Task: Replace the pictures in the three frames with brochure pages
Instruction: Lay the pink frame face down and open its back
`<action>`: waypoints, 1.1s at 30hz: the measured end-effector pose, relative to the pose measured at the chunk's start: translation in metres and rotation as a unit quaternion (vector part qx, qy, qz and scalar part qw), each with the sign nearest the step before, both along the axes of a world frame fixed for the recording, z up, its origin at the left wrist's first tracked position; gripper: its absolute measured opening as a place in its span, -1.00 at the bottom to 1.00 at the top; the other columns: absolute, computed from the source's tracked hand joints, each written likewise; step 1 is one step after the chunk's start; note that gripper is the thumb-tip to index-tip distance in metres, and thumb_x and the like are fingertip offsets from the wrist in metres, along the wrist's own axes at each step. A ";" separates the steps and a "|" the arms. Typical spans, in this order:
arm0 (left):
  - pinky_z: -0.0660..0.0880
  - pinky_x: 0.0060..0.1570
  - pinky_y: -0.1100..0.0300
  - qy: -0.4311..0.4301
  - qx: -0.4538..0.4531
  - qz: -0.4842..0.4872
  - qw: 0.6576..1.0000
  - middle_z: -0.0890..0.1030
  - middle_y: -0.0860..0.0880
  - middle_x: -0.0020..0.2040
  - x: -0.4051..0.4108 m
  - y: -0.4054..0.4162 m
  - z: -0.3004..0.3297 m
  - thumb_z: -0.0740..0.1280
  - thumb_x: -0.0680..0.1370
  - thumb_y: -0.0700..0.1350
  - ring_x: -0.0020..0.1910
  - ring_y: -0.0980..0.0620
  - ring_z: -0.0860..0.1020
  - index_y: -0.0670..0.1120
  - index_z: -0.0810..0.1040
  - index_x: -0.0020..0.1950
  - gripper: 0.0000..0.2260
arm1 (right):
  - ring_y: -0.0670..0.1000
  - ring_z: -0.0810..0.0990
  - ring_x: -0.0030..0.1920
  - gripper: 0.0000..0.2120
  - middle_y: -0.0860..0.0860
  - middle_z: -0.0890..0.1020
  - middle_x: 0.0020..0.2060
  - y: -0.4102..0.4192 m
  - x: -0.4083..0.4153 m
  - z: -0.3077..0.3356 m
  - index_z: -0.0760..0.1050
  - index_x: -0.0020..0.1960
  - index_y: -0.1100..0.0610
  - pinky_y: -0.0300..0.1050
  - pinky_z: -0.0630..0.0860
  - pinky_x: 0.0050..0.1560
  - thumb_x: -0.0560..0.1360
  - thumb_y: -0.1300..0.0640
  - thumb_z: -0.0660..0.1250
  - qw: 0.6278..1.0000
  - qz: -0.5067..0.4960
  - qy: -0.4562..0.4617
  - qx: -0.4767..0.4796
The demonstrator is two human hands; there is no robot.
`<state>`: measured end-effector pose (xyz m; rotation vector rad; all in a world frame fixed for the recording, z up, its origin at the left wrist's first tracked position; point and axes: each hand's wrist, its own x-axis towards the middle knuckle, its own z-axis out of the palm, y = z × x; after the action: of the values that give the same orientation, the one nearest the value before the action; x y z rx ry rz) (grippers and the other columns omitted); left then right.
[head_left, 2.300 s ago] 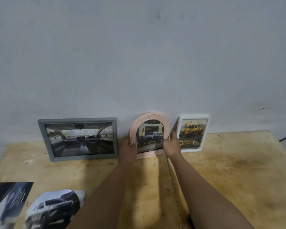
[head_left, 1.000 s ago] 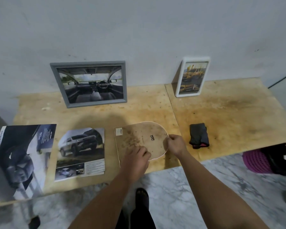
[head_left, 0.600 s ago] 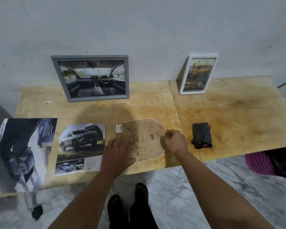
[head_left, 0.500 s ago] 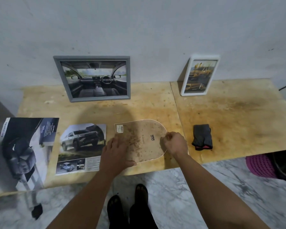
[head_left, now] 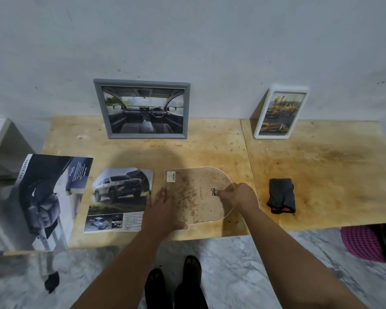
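The arched frame [head_left: 196, 197] lies face down near the table's front edge, showing its speckled brown backing board. My left hand [head_left: 163, 210] rests flat on the board's lower left part. My right hand [head_left: 241, 197] sits at the rounded end, one outstretched finger touching the small metal clip [head_left: 213, 192], the other fingers curled. A loose brochure page [head_left: 120, 197] showing an SUV lies just left of the frame. The grey frame [head_left: 143, 136] and the white frame [head_left: 260, 130] lean on the wall, each holding a car picture.
A larger brochure [head_left: 45, 197] overhangs the wooden table [head_left: 321, 175] at the front left. A folded black cloth [head_left: 281, 195] lies right of my right hand. A pink basket [head_left: 361, 241] stands on the marble floor, lower right. My feet are below the table edge.
The arched frame came off the wall and now lies face down at the front. My left hand flattened on its back, and my right hand shifted from the rounded edge to the clip.
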<state>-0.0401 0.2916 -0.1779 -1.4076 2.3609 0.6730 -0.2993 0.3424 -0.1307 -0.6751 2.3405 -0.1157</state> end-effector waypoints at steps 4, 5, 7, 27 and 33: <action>-0.30 0.57 -0.26 -0.028 0.000 -0.012 1.000 -0.16 -0.11 0.69 0.002 0.001 0.003 0.40 0.31 0.50 0.66 -0.10 -0.23 -0.13 -0.21 0.67 0.26 | 0.11 0.59 -0.04 -0.28 0.02 0.57 -0.14 -0.005 -0.010 0.002 0.55 0.21 0.21 -0.03 0.55 -0.12 0.31 -0.30 0.57 0.997 0.041 -0.029 0.056; -0.33 0.55 -0.27 -0.030 0.000 -0.015 0.999 -0.17 -0.11 0.69 0.002 0.001 0.004 0.40 0.32 0.49 0.66 -0.12 -0.26 -0.13 -0.21 0.67 0.25 | 0.12 0.60 0.02 -0.26 0.02 0.57 -0.10 -0.005 -0.010 0.003 0.53 0.29 0.21 -0.03 0.55 -0.07 0.34 -0.29 0.56 0.996 0.056 -0.034 0.068; -0.36 0.53 -0.29 -0.030 -0.006 -0.017 0.999 -0.18 -0.11 0.69 0.003 0.002 0.006 0.40 0.32 0.49 0.64 -0.14 -0.30 -0.12 -0.22 0.67 0.24 | 0.15 0.60 0.10 -0.20 0.06 0.58 -0.01 -0.002 -0.010 0.000 0.50 0.34 0.23 -0.02 0.56 0.00 0.34 -0.30 0.56 0.995 0.062 -0.042 0.072; -0.27 0.54 -0.35 -0.062 -0.018 -0.019 0.998 -0.18 -0.11 0.69 0.004 0.003 0.008 0.34 0.31 0.56 0.62 -0.23 -0.34 -0.13 -0.30 0.65 0.29 | -0.05 0.43 -0.45 -0.74 0.00 0.56 -0.37 0.050 -0.018 0.014 0.51 -0.21 0.07 -0.14 0.28 -0.32 0.65 0.06 0.32 0.921 -0.154 -0.328 -0.143; -0.32 0.54 -0.33 -0.072 -0.021 -0.030 0.997 -0.20 -0.10 0.69 0.006 0.003 0.011 0.35 0.32 0.54 0.62 -0.24 -0.35 -0.14 -0.30 0.65 0.29 | -0.03 0.38 -0.35 -0.79 -0.05 0.58 -0.34 0.054 -0.017 0.012 0.57 -0.05 0.00 -0.07 0.19 -0.27 0.69 0.04 0.21 0.917 -0.157 -0.333 -0.152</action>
<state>-0.0342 0.2947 -0.1667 -1.3494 2.3066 0.4926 -0.3164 0.3969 -0.1186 -0.3166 1.7508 -0.7474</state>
